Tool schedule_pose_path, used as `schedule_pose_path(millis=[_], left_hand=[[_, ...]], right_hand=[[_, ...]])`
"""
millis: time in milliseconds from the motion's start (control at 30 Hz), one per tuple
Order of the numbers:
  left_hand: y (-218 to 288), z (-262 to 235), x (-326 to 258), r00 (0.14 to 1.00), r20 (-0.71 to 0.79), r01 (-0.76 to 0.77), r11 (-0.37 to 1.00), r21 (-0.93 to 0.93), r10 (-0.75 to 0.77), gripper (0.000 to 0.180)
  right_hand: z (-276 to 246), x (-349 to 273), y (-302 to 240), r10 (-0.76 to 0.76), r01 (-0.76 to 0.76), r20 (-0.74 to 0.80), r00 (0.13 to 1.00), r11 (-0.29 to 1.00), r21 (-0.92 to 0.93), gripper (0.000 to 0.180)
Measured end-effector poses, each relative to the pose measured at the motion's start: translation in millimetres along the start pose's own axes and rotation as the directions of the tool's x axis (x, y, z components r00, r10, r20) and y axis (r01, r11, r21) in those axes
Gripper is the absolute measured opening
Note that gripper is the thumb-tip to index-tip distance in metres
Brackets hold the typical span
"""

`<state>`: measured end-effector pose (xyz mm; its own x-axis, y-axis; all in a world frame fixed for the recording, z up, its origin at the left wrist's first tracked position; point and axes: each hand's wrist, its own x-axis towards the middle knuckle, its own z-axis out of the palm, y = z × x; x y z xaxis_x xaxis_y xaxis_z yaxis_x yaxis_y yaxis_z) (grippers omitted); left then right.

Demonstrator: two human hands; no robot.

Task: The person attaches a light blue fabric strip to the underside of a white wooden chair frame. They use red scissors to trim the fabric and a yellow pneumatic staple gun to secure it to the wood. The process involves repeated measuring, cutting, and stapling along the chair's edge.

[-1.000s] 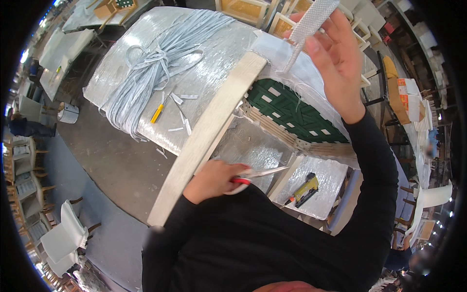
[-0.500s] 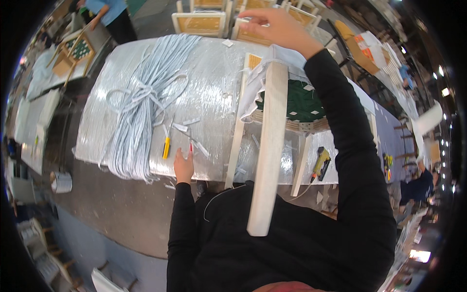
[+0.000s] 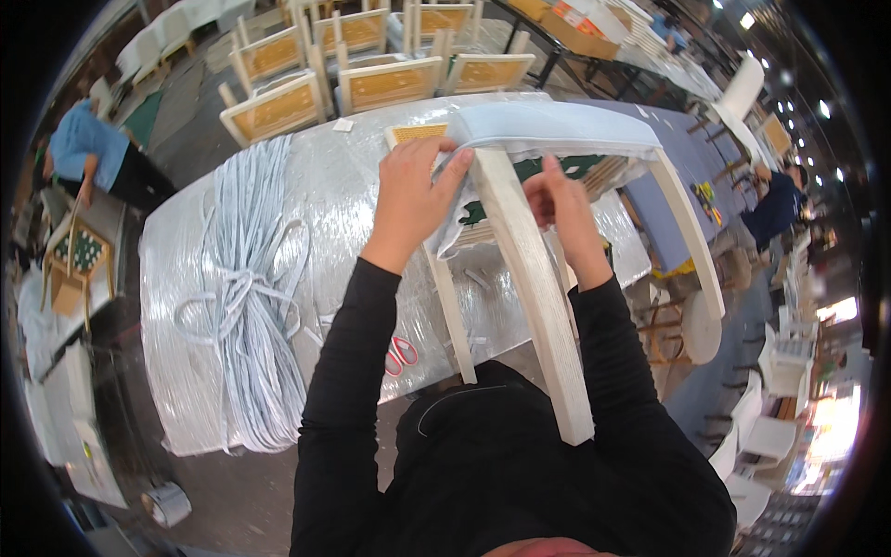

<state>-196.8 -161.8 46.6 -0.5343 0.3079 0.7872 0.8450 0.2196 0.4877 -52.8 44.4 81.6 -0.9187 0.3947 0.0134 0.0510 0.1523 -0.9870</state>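
An upturned wooden chair with whitish legs lies on the plastic-wrapped table before me. Light blue fabric covers its seat, and green webbing shows on the underside. At the seat corner, beside the nearest leg, my left hand is closed on the fabric edge, thumb and fingers to either side of it. My right hand is right of that leg, close to the underside; its thumb is raised apart from loosely bent fingers, some partly behind the leg, and nothing shows in it.
A tied bundle of light blue strips lies on the table's left. Red-handled scissors lie near the front edge by my left forearm. Chair frames with woven panels stand beyond. A person in blue bends at far left; another is at right.
My left hand has gone from the scissors up to the seat corner. My right hand has come down from the far side to the underside. The view has swung right.
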Motion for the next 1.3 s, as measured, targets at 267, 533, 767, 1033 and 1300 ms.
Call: schedule_pose_path(millis=[267, 533, 767, 1033, 1300], left_hand=[[9.7, -44.9, 55.1, 0.883, 0.442, 0.202, 0.978, -0.048, -0.161, 0.025], [6.0, -51.9, 56.5, 0.915, 0.396, -0.078, 0.996, -0.031, 0.084, 0.015], [-10.4, -51.4, 49.6, 0.92, 0.329, -0.209, 0.976, -0.055, 0.216, 0.01], [-21.2, -46.3, 36.5, 0.928, 0.282, -0.249, 0.968, -0.018, 0.244, 0.012], [-30.8, 16.9, -92.7, 0.936, -0.228, 0.239, 0.96, -0.145, -0.267, 0.017]], right_hand=[[36.7, 23.0, -28.1, 0.373, -0.58, 0.468, 0.801, 0.677, 0.454, 0.097], [54.0, 36.4, -32.5, 0.489, -0.635, 0.419, 0.765, 0.684, 0.36, 0.079], [58.0, 37.9, -34.5, 0.527, -0.642, 0.381, 0.759, 0.704, 0.304, 0.078], [61.5, 37.0, -37.6, 0.529, -0.629, 0.358, 0.769, 0.726, 0.279, 0.073], [47.0, 32.4, -40.1, 0.516, -0.599, 0.317, 0.795, 0.747, 0.287, 0.068]])
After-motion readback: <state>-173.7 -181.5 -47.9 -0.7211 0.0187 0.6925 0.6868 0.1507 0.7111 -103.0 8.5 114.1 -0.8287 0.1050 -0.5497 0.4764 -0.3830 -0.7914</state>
